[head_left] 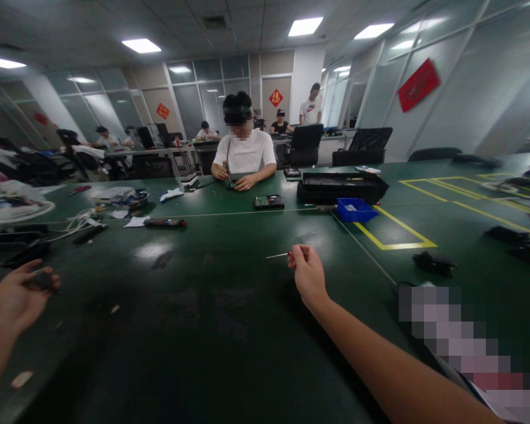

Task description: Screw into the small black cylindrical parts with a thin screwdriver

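Observation:
My right hand (pixel 309 272) is closed around what looks like a screwdriver (pixel 277 255), its thin metal shaft pointing left above the green table (pixel 181 353). Only a bit of red shows at its handle; the fingers cover the rest. At the left edge, my left hand (pixel 20 303) has its fingers curled around a small dark object (pixel 39 281), too blurred to name. A small pale scrap (pixel 115 308) lies on the table between the hands, and another pale piece (pixel 22 378) sits below the left hand.
Across the table a person (pixel 246 150) works with both hands on a small dark device. A hard drive (pixel 269 202), a black tray (pixel 342 189), a blue bin (pixel 357 210) and a dark cylindrical tool (pixel 165 222) lie beyond my hands. Cables and clutter cover the left side.

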`<state>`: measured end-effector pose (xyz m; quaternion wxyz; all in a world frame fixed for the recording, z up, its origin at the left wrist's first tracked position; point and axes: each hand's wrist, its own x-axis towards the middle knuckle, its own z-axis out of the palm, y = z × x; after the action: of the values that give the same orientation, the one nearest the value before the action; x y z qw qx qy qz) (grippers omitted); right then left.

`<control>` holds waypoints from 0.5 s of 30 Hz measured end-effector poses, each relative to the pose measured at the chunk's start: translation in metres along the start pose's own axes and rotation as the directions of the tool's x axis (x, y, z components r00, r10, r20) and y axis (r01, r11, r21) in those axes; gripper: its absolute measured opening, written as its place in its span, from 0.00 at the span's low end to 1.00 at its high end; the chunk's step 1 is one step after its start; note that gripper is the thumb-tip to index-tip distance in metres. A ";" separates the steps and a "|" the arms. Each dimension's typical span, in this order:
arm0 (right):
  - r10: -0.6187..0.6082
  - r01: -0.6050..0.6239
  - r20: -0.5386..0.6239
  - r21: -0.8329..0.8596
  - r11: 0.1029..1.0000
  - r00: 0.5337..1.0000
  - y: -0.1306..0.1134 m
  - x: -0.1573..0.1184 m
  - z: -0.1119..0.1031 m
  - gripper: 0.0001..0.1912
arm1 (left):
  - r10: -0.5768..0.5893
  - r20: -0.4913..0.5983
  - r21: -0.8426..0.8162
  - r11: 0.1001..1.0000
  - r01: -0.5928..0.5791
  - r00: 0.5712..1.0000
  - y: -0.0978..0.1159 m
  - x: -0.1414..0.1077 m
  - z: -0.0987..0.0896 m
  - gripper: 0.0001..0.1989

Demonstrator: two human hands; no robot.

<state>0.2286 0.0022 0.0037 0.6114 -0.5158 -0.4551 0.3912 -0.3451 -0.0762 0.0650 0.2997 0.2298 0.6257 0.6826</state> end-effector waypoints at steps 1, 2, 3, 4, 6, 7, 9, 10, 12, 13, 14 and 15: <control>-0.001 0.001 0.000 0.000 1.000 1.000 0.000 0.000 0.000 0.11 | 0.017 0.023 -0.019 1.000 -0.017 1.000 -0.003 -0.001 0.008 0.17; 0.000 0.000 0.004 -0.005 1.000 1.000 -0.001 0.000 -0.001 0.11 | 0.033 0.049 -0.041 0.999 -0.031 0.998 -0.006 -0.005 0.018 0.18; 0.000 0.001 0.007 -0.010 1.000 1.000 -0.001 0.000 -0.001 0.11 | 0.038 0.084 -0.065 0.997 -0.033 0.996 -0.007 -0.011 0.031 0.18; -0.001 0.001 0.011 -0.015 1.000 1.000 -0.001 0.000 -0.001 0.11 | 0.039 0.108 -0.088 0.996 -0.029 0.993 -0.008 -0.019 0.047 0.18; -0.004 0.004 0.018 -0.020 1.000 1.000 -0.001 0.000 -0.002 0.12 | 0.036 0.153 -0.123 0.992 -0.017 0.988 -0.009 -0.038 0.081 0.18; -0.007 0.007 0.019 -0.018 1.000 1.000 -0.001 0.000 -0.002 0.12 | 0.014 0.184 -0.134 0.991 0.011 0.983 -0.009 -0.048 0.098 0.19; -0.011 0.011 0.008 -0.009 1.000 1.000 -0.002 0.000 -0.002 0.11 | 0.000 0.267 -0.163 0.986 0.045 0.964 -0.011 -0.068 0.132 0.19; -0.009 0.009 0.007 -0.010 1.000 1.000 -0.002 0.000 -0.002 0.11 | 0.007 0.305 -0.179 0.983 0.050 0.952 -0.012 -0.079 0.148 0.18; -0.006 0.006 0.009 -0.020 1.000 1.000 -0.004 -0.001 -0.003 0.11 | -0.012 0.393 -0.173 0.981 0.087 0.920 -0.016 -0.098 0.177 0.17; -0.007 0.008 0.008 -0.025 1.000 1.000 -0.005 -0.001 -0.003 0.11 | -0.006 0.430 -0.166 0.982 0.085 0.903 -0.018 -0.108 0.190 0.18; -0.010 0.010 0.011 -0.029 1.000 1.000 -0.006 -0.001 -0.003 0.11 | -0.009 0.467 -0.149 0.985 0.089 0.884 -0.020 -0.117 0.203 0.19; -0.014 0.015 0.009 -0.029 0.999 1.000 -0.006 -0.001 -0.003 0.11 | -0.008 0.517 -0.130 0.988 0.088 0.856 -0.023 -0.127 0.215 0.21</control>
<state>0.2319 -0.0003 0.0095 0.6046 -0.5197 -0.4672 0.3823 -0.1035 -0.0094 0.0742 0.4892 0.3648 0.4757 0.6335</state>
